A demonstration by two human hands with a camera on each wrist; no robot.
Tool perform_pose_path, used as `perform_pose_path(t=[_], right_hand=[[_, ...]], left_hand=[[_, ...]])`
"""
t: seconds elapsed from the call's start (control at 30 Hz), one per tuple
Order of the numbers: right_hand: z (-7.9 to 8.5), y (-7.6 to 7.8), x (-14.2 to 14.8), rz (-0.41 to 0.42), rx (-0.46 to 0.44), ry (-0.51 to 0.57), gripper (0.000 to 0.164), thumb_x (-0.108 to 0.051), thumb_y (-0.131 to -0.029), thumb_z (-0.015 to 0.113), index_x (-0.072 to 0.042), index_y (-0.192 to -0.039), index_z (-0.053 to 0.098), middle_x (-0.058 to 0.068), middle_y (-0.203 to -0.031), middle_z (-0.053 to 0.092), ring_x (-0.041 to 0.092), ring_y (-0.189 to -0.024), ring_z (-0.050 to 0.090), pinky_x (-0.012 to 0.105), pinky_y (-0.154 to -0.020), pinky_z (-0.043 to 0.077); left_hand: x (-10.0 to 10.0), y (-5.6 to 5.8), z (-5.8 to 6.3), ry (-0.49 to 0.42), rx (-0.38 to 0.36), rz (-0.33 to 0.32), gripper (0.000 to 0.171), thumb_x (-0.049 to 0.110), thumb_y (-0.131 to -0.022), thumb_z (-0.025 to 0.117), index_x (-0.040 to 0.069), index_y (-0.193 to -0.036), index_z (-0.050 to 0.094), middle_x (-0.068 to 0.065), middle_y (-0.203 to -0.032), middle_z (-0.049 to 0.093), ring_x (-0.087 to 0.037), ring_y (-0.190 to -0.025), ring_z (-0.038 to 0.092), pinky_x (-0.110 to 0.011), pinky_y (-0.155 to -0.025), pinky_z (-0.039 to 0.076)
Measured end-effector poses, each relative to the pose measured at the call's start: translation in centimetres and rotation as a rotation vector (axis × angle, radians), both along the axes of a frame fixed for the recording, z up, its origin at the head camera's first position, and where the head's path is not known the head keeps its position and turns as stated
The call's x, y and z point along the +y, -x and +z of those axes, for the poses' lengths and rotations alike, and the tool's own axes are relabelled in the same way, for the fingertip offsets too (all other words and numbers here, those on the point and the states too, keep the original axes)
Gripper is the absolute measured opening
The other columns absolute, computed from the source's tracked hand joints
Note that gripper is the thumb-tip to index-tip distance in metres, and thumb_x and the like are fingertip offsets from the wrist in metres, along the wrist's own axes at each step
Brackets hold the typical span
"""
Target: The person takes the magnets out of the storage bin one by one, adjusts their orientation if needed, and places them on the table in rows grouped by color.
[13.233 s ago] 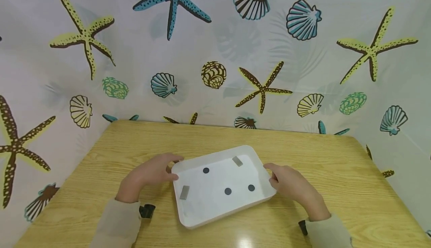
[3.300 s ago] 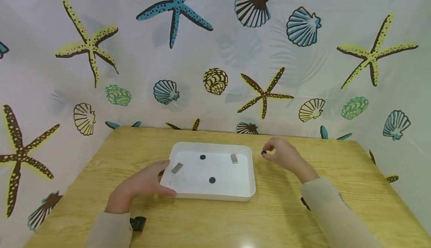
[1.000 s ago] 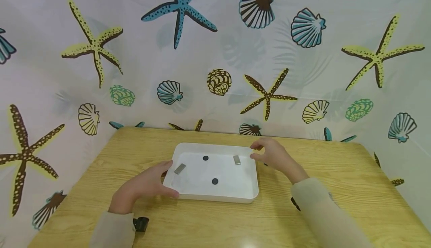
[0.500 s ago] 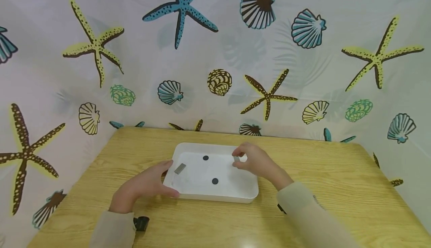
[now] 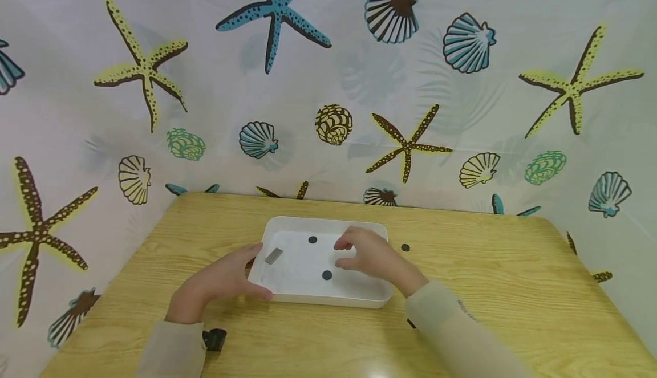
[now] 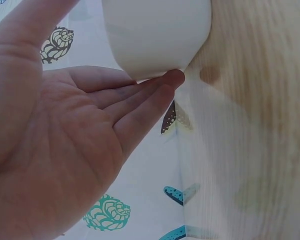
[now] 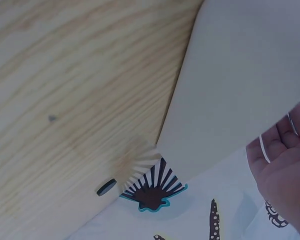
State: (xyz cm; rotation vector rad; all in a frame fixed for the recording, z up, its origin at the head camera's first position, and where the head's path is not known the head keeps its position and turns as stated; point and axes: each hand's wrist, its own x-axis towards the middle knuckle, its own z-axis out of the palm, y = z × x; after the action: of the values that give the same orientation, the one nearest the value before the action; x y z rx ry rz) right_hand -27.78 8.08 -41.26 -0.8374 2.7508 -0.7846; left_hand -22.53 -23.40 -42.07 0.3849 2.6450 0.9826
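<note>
A shallow white tray (image 5: pixel 303 298) lies on the wooden table. My left hand (image 5: pixel 220 278) holds its left end, thumb at the near corner and fingers against the outer wall; in the left wrist view these fingers press the tray side (image 6: pixel 160 40). My right hand (image 5: pixel 372 255) hovers over the tray's right half, thumb and fingers apart with nothing visible between them. Inside lie two small dark discs, a far disc (image 5: pixel 312 240) and a near disc (image 5: pixel 327 275), and a grey rectangular piece (image 5: pixel 274 256) at left. The second grey piece is hidden, seemingly behind my right hand.
Another dark disc (image 5: pixel 405 247) rests on the table just right of the tray; the right wrist view shows this disc (image 7: pixel 106 187) too. Behind the wooden table (image 5: pixel 487 264) hangs a curtain (image 5: pixel 303 81) printed with starfish and shells.
The tray has been straightened since the earliest frame, and one disc has moved from it to the table at right. My right hand has since come leftward over the tray.
</note>
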Motion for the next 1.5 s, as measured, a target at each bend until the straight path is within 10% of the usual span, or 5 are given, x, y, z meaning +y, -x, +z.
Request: perform_pose_path(t=[1.1, 1.5], right_hand=[[-2.6, -0.3, -1.8, 0.030, 0.000, -0.063, 0.028, -0.025, -0.087, 0.083, -0.012, -0.111, 0.077, -0.002, -0.110, 0.073, 0.012, -0.098, 0.064, 0.033, -0.093, 0.054], [-2.8, -0.3, -2.0, 0.051, 0.028, -0.101, 0.023, -0.025, -0.088, 0.082, -0.013, -0.108, 0.078, -0.002, -0.110, 0.071, 0.011, -0.094, 0.061, 0.031, -0.090, 0.053]], left_hand=[[-0.5, 0.0, -0.4, -0.098, -0.075, -0.026, 0.128, 0.045, -0.078, 0.090, -0.003, -0.163, 0.007, -0.027, -0.166, 0.029, -0.041, -0.150, 0.037, -0.057, -0.120, 0.034], [-0.5, 0.1, -1.2, -0.116, -0.038, -0.072, 0.138, 0.045, -0.078, 0.090, 0.001, -0.164, -0.008, -0.024, -0.173, 0.006, -0.044, -0.158, 0.019, -0.063, -0.123, 0.025]])
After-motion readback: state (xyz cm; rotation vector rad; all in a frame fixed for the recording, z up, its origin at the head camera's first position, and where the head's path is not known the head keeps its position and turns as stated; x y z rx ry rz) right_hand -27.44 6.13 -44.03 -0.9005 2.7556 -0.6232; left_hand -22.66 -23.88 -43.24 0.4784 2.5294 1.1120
